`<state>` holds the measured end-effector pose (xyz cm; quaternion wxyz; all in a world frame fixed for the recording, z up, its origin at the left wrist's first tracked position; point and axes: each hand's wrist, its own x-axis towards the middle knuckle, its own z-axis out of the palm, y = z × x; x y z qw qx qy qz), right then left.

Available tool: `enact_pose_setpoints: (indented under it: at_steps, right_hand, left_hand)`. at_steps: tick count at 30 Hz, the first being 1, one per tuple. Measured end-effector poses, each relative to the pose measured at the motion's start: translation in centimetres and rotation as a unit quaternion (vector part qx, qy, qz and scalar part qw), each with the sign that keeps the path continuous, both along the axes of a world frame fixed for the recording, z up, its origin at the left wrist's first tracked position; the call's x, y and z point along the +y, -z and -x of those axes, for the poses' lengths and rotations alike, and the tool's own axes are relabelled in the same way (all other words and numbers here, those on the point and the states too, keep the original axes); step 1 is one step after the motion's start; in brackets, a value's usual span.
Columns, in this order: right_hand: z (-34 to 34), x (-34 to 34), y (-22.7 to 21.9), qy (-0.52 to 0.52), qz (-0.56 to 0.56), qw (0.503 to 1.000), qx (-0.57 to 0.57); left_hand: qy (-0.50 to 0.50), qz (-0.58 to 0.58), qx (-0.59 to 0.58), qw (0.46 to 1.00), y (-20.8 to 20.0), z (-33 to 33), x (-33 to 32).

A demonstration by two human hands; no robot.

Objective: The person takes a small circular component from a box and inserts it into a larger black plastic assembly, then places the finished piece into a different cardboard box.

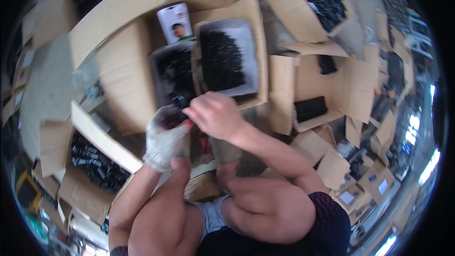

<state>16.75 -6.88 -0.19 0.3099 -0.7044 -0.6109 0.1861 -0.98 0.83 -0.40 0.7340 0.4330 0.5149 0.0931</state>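
Note:
My left hand [163, 140], in a whitish work glove, is closed around a small black part with a ring-shaped end [179, 101]. My bare right hand [215, 116] is closed right beside it, fingertips pinched at the part; what they grip is hidden and blurred. Something red [189, 124] shows between the hands. Just beyond them stands an open cardboard box [125, 73]. Inside it, a left grey tray [155, 81] and a right grey tray [251, 42] hold many small black pieces [220, 61]. A phone [174, 21] with a lit screen leans behind the left tray.
More open cartons surround me: one with black parts [97, 163] at left, others at the far left and far right [322, 0]. A carton [350, 85] on the right holds a black block [310, 109]. Smaller closed boxes [377, 180] are stacked at lower right.

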Motion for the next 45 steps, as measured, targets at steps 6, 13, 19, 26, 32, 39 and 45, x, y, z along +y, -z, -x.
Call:
enact_pose_setpoints:
  at_steps: [6, 13, 19, 26, 32, 39, 45]
  right_hand:
    - [0.2, 0.0, 0.5, 0.039, -0.066, 0.997, -0.023]
    - [-0.4, -0.9, 0.5, 0.026, -0.065, 0.997, -0.029]
    - [-17.8, -9.2, -1.3, 0.481, -0.080, 0.871, -0.067]
    - [-34.7, -21.8, 7.0, 0.493, 0.183, 0.821, -0.222]
    - [-33.8, -19.2, 6.6, 0.468, 0.248, 0.806, -0.266]
    - [-33.6, -20.9, 6.5, 0.447, 0.270, 0.796, -0.306]
    - [-32.4, -22.1, 6.6, 0.438, 0.375, 0.771, -0.269]
  left_hand:
    - [-0.013, 0.049, -0.022, 0.998, 0.1, 0.0, 0.5]
    - [-0.033, 0.097, -0.040, 0.994, -0.3, 0.7, 0.6]
    - [-0.133, 0.127, -0.136, 0.973, -6.9, 8.7, 4.1]
    - [-0.326, -0.052, -0.090, 0.940, -4.8, 24.3, 5.3]
    - [-0.405, 0.031, -0.038, 0.913, -3.1, 29.9, -0.1]
    - [-0.290, 0.054, 0.046, 0.954, -1.9, 32.9, -5.2]
    - [-0.230, -0.174, 0.117, 0.950, -5.1, 32.9, -7.9]
